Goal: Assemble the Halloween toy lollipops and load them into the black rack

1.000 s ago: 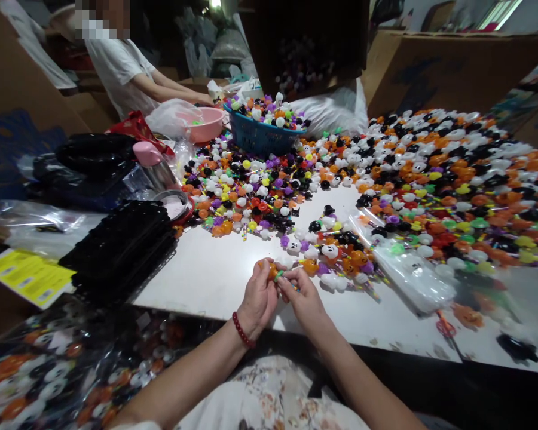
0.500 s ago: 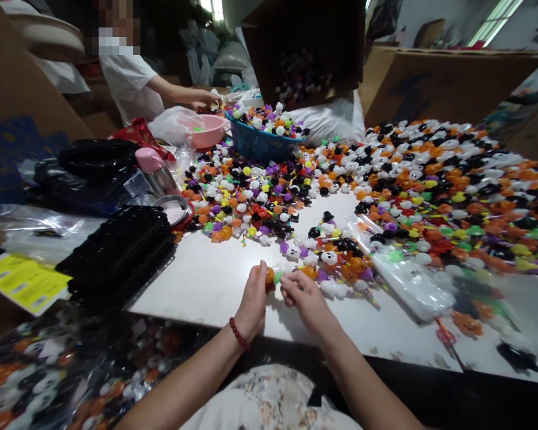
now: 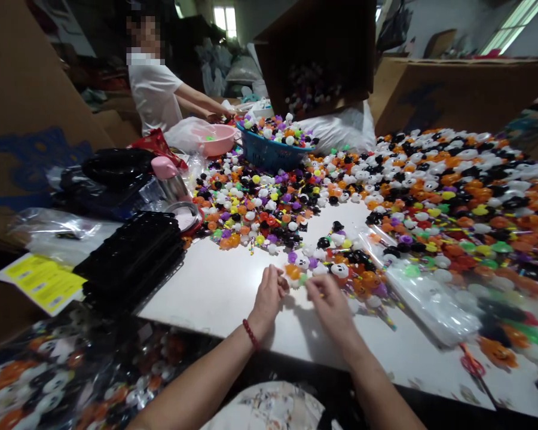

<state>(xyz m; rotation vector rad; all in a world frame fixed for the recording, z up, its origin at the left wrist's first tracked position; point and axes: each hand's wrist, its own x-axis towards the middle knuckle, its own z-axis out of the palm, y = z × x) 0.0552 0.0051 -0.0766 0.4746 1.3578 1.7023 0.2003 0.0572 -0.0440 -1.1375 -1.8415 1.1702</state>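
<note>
My left hand [image 3: 269,294], with a red bead bracelet on the wrist, has its fingers curled at a small orange plastic figure [image 3: 293,272]. Facing it, my right hand [image 3: 329,301] is closed, its fingertips pinching at a small light-green plastic piece [image 3: 303,279] right beside the orange one. Both hands are just above the white tabletop [image 3: 197,286], and motion blurs the fingertips slightly. Just beyond them lies a small heap of Halloween figures, among them white ghost heads [image 3: 339,270] and orange pumpkins [image 3: 367,280].
Large piles of small figures [image 3: 448,179] cover the table's far and right parts. A blue basket [image 3: 273,152] holds more, beside a pink basin [image 3: 217,140]. Clear bags [image 3: 434,304] and red scissors [image 3: 473,364] lie right; black trays [image 3: 130,257] stack left. A co-worker [image 3: 155,89] stands behind.
The view has swung left, so things sit further right. My left fingers have loosened around the orange figure, which shows more openly. The co-worker's arms are stretched further forward.
</note>
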